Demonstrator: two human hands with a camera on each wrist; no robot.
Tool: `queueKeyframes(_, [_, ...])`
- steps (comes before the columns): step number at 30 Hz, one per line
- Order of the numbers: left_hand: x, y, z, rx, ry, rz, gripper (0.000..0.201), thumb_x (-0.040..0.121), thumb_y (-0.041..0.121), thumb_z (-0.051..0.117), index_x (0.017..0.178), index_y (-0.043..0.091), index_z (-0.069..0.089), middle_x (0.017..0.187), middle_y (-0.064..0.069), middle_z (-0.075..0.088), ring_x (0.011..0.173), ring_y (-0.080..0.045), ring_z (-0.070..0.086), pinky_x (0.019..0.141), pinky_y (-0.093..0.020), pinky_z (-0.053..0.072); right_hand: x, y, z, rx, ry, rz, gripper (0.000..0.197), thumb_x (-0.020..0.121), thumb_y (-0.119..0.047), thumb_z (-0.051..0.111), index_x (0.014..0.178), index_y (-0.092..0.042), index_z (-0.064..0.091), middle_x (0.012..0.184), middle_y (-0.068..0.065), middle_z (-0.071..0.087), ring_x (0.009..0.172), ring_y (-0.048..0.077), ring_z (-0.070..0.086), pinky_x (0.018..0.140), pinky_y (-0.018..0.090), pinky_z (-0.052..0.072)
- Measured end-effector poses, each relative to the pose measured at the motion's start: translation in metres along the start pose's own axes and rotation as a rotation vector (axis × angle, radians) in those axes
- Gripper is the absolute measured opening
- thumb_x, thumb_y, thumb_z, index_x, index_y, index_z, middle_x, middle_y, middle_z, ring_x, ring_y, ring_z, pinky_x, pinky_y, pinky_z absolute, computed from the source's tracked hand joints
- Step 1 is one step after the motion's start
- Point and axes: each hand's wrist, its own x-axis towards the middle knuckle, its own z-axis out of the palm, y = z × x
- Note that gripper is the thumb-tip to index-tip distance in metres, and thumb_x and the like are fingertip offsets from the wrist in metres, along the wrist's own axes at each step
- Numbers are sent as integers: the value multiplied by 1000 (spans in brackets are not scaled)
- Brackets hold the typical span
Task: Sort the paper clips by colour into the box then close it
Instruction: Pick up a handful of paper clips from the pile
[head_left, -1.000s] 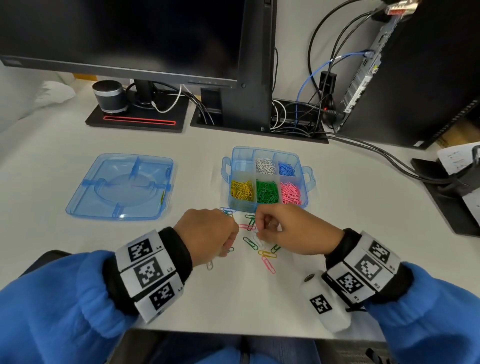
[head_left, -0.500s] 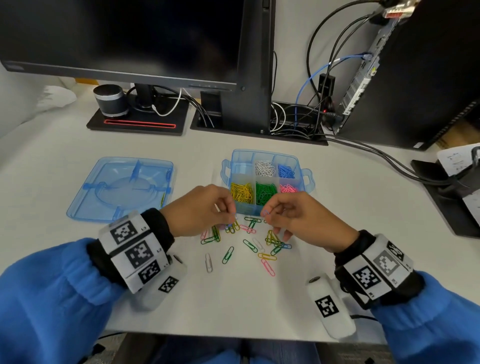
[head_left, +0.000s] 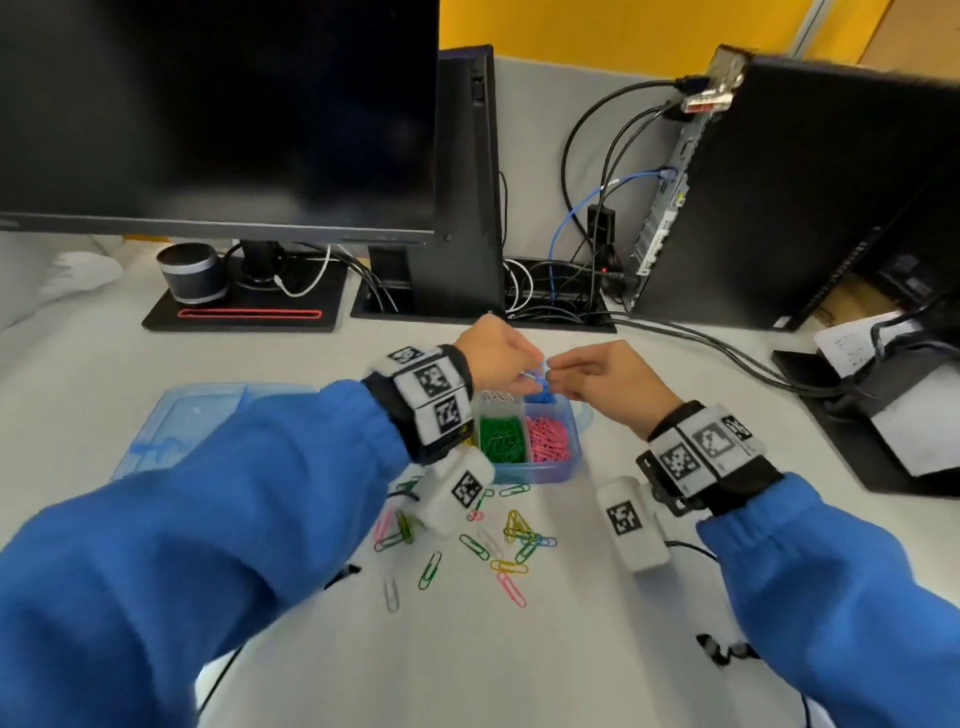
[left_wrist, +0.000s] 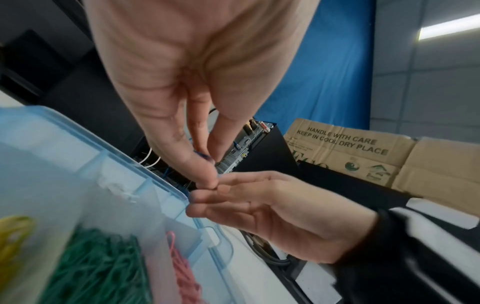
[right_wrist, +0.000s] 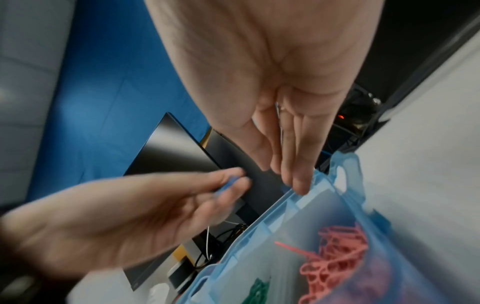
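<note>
Loose clips (head_left: 470, 540): a mixed-colour scatter on the desk (head_left: 519, 665), on your side of the box.
Box (head_left: 540, 470): open; green clips (head_left: 501, 441) and pink clips (head_left: 548, 439) fill its near compartments, white and blue ones the far row.
Your left hand (head_left: 498, 358): above the box's far row, fingertips pinched on a blue clip (head_left: 541, 375).
Your right hand (head_left: 605, 382): meets the left over the box, fingers nearly straight and close together; whether they grip the clip, you cannot tell.
Lid (head_left: 208, 410): flat on the desk, left of the box.
Monitor (head_left: 218, 114): beyond the box.
</note>
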Motion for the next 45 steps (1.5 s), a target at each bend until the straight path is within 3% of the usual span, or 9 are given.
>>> queueKeyframes(5, [14, 6, 7, 235, -105, 32, 15, 96, 0, 47, 86, 5, 58, 81, -9, 53, 70, -9, 56, 63, -20, 49, -45, -8, -9, -280, 83, -202, 15, 87, -7, 62, 93, -15, 73, 85, -2, 73, 78, 9, 67, 76, 16, 52])
queueKeyframes(8, [6, 3, 6, 330, -83, 115, 17, 95, 5, 51, 99, 4, 67, 89, -7, 61, 80, -14, 62, 79, -29, 51, -80, -4, -2, -511, -129, -354, 10, 83, -8, 66, 80, -16, 72, 74, -6, 69, 63, 2, 59, 62, 12, 44])
queueKeyframes(10, [-10, 1, 4, 448, -42, 214, 28, 95, 15, 56, 121, 10, 64, 108, -2, 67, 95, -12, 64, 88, -24, 50, -93, 4, 6, -585, -323, -306, 5, 80, -15, 73, 84, -16, 71, 75, -7, 66, 62, 0, 54, 62, 13, 41])
queueKeyframes(13, [-42, -4, 1, 670, -159, 310, 22, 92, 21, 62, 112, 20, 69, 98, 9, 68, 71, 9, 57, 75, -11, 45, -97, 13, 18, -589, -437, -259, 20, 75, -23, 79, 90, -13, 69, 79, -5, 63, 64, 3, 52, 65, 18, 46])
queueKeyframes(19, [-98, -22, 7, 1024, -304, 274, 42, 93, 7, 44, 124, 30, 61, 114, 11, 63, 95, -7, 56, 73, -23, 42, -97, 17, 29, -626, -513, -251, 9, 80, -14, 70, 78, -17, 62, 76, -2, 63, 68, 13, 57, 69, 32, 51])
queueKeyframes(23, [-114, -48, 11, 1208, -413, 288, 54, 94, 2, 37, 139, 31, 45, 136, 7, 49, 124, -18, 47, 90, -38, 49, -100, 22, 28, -679, -518, -215, 11, 87, -19, 64, 81, -22, 56, 85, -1, 58, 78, 17, 54, 71, 30, 46])
queueKeyframes(28, [-123, -60, 2, 1164, -406, 333, 42, 99, 15, 43, 137, 32, 49, 142, 16, 39, 131, -7, 34, 96, -26, 40, -104, 21, 14, -701, -544, -194, 11, 89, -16, 60, 83, -21, 53, 80, -7, 53, 69, 8, 48, 63, 16, 39])
queueKeyframes(38, [-132, -48, -37, 1123, -177, 94, 33, 99, 34, 47, 130, 36, 54, 128, 13, 52, 114, -11, 52, 89, -29, 44, -89, -5, -6, -362, -490, -109, 13, 78, -15, 78, 82, -8, 68, 66, 8, 68, 52, 13, 59, 54, 21, 51])
queueKeyframes(45, [-116, -63, -62, 1130, -96, -63, 35, 96, 38, 50, 131, 31, 51, 133, 14, 48, 118, -10, 50, 89, -28, 42, -37, -28, -20, -384, -114, -228, 8, 82, -13, 73, 77, -15, 68, 65, 2, 69, 53, 9, 62, 54, 18, 52])
